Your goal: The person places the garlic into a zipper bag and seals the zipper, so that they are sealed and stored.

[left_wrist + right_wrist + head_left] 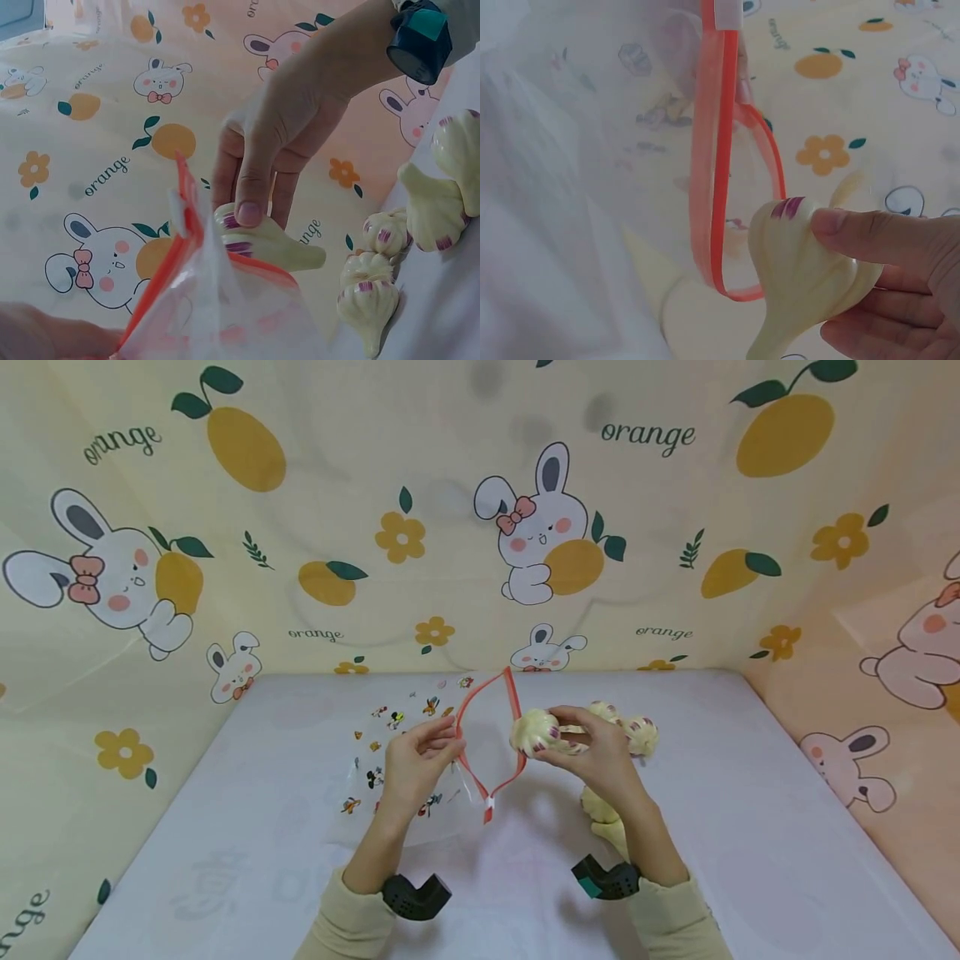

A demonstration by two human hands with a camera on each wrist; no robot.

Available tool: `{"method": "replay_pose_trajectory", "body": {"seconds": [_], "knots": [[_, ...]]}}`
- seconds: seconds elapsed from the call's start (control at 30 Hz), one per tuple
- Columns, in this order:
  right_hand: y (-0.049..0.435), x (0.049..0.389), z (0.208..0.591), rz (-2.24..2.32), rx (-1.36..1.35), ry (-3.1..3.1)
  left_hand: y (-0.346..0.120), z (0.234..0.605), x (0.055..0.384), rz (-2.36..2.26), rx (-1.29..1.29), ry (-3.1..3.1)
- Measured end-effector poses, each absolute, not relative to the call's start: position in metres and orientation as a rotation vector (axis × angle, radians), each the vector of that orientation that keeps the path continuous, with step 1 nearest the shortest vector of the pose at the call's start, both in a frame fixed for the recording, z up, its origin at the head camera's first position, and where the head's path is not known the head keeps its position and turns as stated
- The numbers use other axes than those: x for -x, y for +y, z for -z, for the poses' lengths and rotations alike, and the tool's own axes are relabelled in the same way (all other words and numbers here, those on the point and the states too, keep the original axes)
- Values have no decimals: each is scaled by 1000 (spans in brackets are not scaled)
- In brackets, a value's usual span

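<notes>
My left hand [408, 772] pinches the mouth edge of a clear plastic zip bag [450, 814] printed with small cartoon figures. The red zip strip [466, 700] spreads into a wide loop, with a white slider at its near end. In my right hand [606, 760] is a pale garlic bulb [534, 732] with purple marks, gripped between thumb and fingers at the bag's opening. The right wrist view shows this garlic bulb [806, 255] beside the red rim, its stem pointing down. In the left wrist view, part of the bag [247, 319] hides some of the bulb.
Several more garlic bulbs [642, 737] lie on the white tabletop [757, 827] to the right, some behind my right hand and others [598, 806] under the forearm. A patterned cloth [442, 435] with rabbits and oranges hangs behind the table and along its sides.
</notes>
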State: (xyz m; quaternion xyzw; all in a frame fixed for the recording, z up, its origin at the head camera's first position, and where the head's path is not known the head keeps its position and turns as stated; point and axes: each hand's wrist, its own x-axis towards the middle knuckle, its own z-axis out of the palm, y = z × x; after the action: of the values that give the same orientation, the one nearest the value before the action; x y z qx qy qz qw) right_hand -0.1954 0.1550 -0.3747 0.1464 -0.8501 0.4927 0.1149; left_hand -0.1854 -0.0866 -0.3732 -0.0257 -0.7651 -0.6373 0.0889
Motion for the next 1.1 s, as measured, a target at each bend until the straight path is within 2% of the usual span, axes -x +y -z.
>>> {"method": "replay_pose_trajectory", "body": {"seconds": [0.3, 0.57, 1.1], "knots": [[148, 192, 373, -1498, -487, -2463, -85, 373, 185, 1905, 61, -2288], [136, 193, 379, -1492, -640, -2406, -84, 371, 183, 1909, 65, -2273], [146, 196, 381, -1407, -509, -2566, -90, 370, 186, 1892, 58, -2164]]}}
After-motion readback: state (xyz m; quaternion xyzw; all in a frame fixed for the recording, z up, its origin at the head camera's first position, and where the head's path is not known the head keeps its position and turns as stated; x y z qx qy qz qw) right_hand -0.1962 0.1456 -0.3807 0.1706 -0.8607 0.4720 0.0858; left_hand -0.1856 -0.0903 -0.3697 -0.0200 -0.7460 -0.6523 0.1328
